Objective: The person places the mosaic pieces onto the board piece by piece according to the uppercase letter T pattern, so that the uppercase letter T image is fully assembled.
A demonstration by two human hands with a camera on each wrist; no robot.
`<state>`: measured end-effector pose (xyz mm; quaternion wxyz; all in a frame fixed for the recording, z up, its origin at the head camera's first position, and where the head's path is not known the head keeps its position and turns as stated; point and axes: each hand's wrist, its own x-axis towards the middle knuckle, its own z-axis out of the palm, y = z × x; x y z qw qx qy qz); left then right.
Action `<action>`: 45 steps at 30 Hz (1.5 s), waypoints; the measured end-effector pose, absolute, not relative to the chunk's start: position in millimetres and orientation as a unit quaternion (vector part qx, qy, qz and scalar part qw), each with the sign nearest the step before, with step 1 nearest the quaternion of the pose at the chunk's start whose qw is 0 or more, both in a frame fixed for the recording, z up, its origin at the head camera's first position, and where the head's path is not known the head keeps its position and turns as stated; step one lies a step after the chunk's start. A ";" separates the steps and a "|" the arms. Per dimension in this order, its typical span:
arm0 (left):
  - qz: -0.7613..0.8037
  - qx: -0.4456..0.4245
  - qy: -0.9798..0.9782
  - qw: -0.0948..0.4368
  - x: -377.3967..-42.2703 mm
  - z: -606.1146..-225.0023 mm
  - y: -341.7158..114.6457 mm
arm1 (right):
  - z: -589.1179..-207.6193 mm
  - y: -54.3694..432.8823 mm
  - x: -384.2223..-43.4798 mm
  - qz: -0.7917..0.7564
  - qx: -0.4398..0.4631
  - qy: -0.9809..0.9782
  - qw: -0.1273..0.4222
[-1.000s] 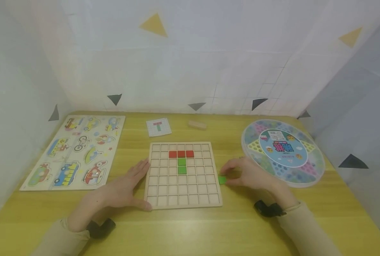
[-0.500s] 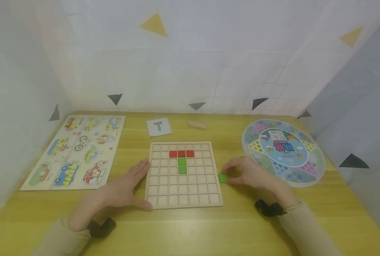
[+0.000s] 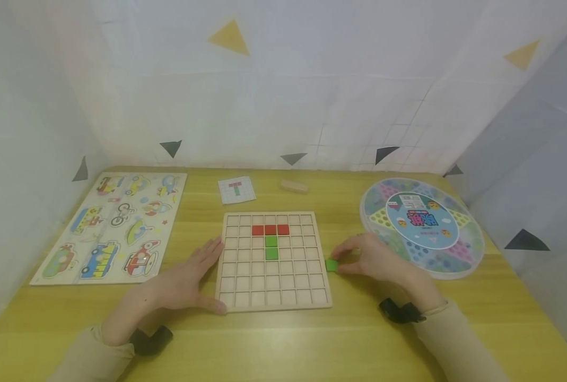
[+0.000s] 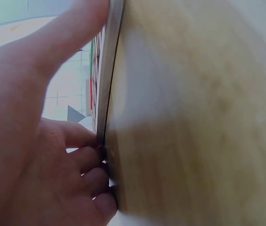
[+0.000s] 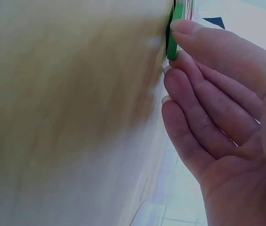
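A square wooden grid board [image 3: 307, 281] lies mid-table in the head view. Three red tiles [image 3: 270, 229] form a row on it, and two green tiles [image 3: 271, 247] run down from the middle one. My left hand [image 3: 183, 281] spreads along the board's left side, thumb at the near corner and fingertips at the edge. Beside the right edge, my right hand [image 3: 371, 259] pinches a loose green tile [image 3: 331, 265] between thumb and index finger. The right wrist view shows this tile [image 5: 173, 42] edge-on under the thumb, close over the table.
Behind the board lie a pattern card [image 3: 237, 190] with a red and green T and a small wooden block [image 3: 294, 186]. A vehicle puzzle board [image 3: 168, 233] lies at the left. A round Chinese checkers set [image 3: 421, 220] lies right, just beyond my right hand.
The pinched green tile has shifted very slightly away from me beside the board's right edge. My left hand and the tiles on the board stay where they were.
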<state>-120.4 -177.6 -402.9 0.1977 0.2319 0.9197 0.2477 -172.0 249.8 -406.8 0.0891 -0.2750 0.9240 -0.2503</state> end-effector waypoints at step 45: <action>0.255 0.226 0.917 0.206 -121.1 -404.3 -178.9 | -373.2 237.0 -172.2 -0.271 -0.281 0.919 0.047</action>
